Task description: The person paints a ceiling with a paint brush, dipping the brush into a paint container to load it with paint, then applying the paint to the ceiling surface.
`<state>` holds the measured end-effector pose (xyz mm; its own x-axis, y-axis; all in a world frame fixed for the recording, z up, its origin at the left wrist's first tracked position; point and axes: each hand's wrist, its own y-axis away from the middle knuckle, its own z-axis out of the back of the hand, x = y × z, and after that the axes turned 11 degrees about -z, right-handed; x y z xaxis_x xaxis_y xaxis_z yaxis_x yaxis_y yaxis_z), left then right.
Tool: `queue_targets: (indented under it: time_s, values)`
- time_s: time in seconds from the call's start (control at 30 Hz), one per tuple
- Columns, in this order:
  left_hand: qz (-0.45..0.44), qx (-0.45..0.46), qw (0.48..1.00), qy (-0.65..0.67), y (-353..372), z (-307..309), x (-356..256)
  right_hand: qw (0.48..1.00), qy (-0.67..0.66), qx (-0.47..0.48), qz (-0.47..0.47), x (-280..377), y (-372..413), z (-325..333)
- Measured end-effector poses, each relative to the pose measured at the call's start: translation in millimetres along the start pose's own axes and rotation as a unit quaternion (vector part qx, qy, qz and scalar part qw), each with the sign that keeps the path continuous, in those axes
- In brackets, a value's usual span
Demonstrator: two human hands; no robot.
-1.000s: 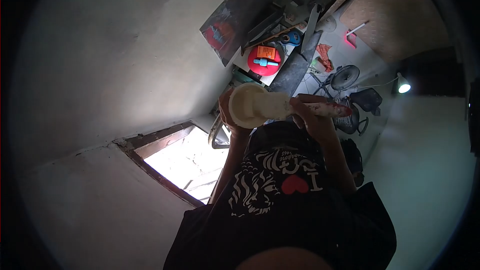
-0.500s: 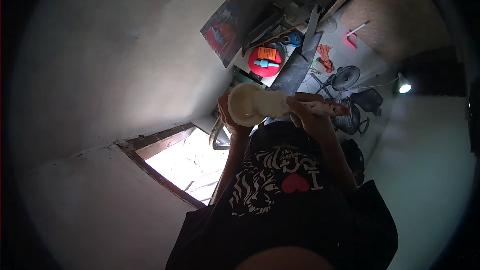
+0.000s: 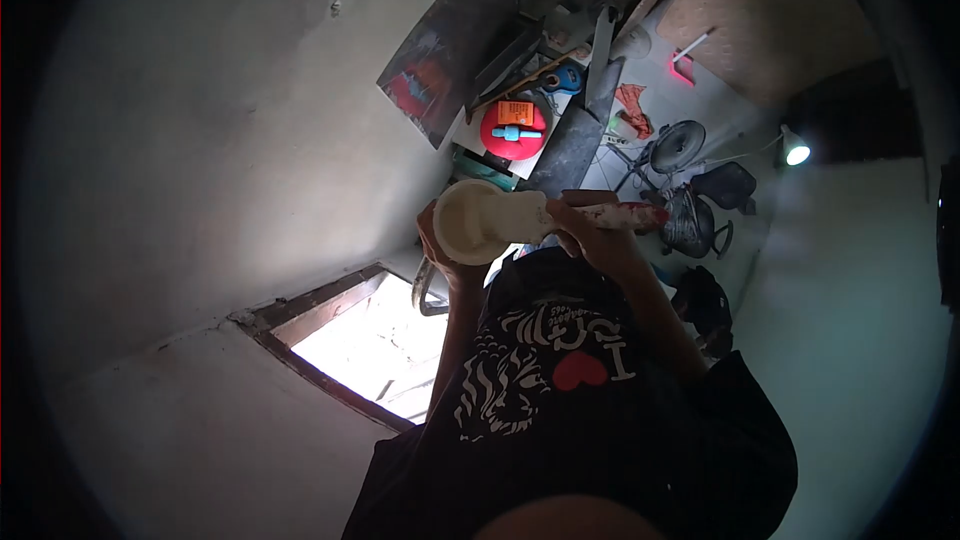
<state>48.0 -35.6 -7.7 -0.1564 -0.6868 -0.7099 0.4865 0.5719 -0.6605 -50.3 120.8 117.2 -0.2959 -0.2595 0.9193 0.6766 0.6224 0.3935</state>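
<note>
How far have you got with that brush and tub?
The wall already looks pale, but I can't tell if that's fresh paint. Now the left hand holds the tub and the right hand has the paintbrush over its rim. Perhaps left to do: the chipped spot, which looks unrepaired.

Worn on head, above black shirt [image 3: 650, 450]; aimed fwd & down over it. Shot v. wide, w/ dark rounded edges. Set near enough to show shirt large at btm ctr, reaching farther to floor [image 3: 722, 95] beyond shirt & lamp [image 3: 796, 152] up to its R.
</note>
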Motion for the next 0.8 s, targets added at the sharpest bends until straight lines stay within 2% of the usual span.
queue_targets:
  time_s: [0.1,0.23,0.3,0.33,0.4,0.43,0.5,0.6,0.73,0.8]
  values:
    - [0.005,0.003,1.0,0.014,-2.0,-2.1,-0.7,0.998,-0.035,-0.009,-0.044,-0.8,0.6,-0.1]
    - [-0.013,0.02,1.0,-0.017,-1.7,-1.6,-1.9,0.997,-0.075,0.004,-0.034,-4.6,0.0,-0.3]
    - [-0.015,0.019,1.0,-0.017,-2.4,-2.6,0.0,0.999,0.036,-0.02,0.034,-6.7,-0.3,-0.2]
    - [-0.014,0.019,1.0,-0.019,-1.2,-1.4,-0.5,0.999,0.034,-0.022,0.033,-7.7,1.0,-0.2]
    - [-0.021,0.034,0.999,-0.022,-2.9,1.1,-3.5,0.99,-0.129,0.015,-0.053,-7.5,-0.2,1.0]
    - [-0.026,0.046,0.998,-0.027,-4.0,1.9,-4.5,0.99,-0.128,0.015,-0.051,-7.8,-1.9,1.4]
    - [-0.013,0.042,0.999,-0.018,0.5,3.5,-3.0,1.0,-0.004,-0.018,-0.001,-10.8,-1.5,0.7]
    - [-0.012,0.04,0.999,-0.015,1.1,1.1,-3.0,0.996,-0.085,0.004,-0.033,-7.9,0.9,1.9]
    - [-0.025,0.043,0.998,-0.029,3.0,0.3,-2.1,0.995,-0.098,0.0,-0.028,-8.6,-1.5,2.1]
    - [-0.031,0.051,0.998,-0.037,0.5,0.1,-2.6,1.0,0.001,-0.008,-0.007,-5.3,0.4,4.1]
